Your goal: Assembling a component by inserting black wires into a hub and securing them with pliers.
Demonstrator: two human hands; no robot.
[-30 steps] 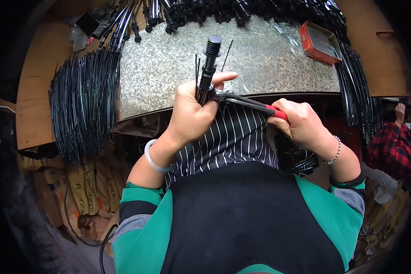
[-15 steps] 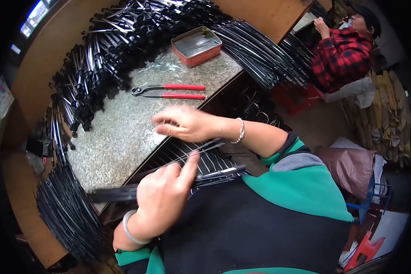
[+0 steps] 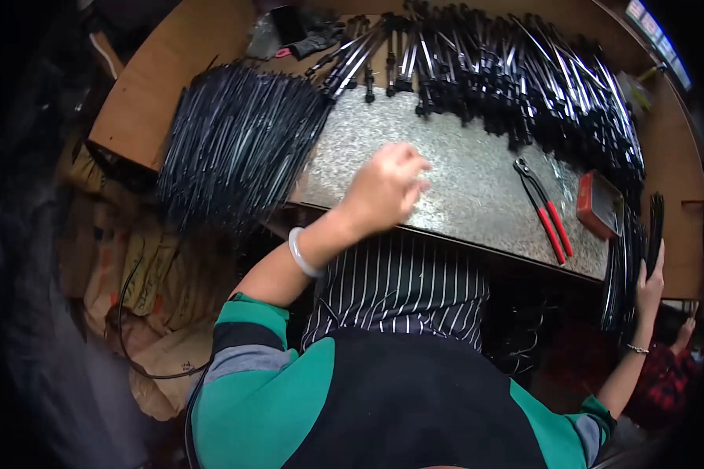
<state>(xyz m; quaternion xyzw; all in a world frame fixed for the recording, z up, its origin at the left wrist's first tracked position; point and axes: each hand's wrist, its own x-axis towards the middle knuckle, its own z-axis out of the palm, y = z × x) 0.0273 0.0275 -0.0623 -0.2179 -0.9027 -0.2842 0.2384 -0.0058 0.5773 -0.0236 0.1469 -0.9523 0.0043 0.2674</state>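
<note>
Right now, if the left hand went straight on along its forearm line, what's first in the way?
Probably the pile of black rods at the back of the speckled tabletop: the left hand aims forward and right. The hand's height is unclear, so it might pass above them.

Just right of the grip [image 3: 650,285], a brown wooden panel [image 3: 687,254]; left of the grip, a speckled tabletop [image 3: 465,195]; well beyond, 1 bright strip [image 3: 659,37].

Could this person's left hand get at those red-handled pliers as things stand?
Probably yes. The left hand is over the same speckled tabletop where the red-handled pliers lie, and nothing large shows between them. It would likely need to stretch to the right.
</note>
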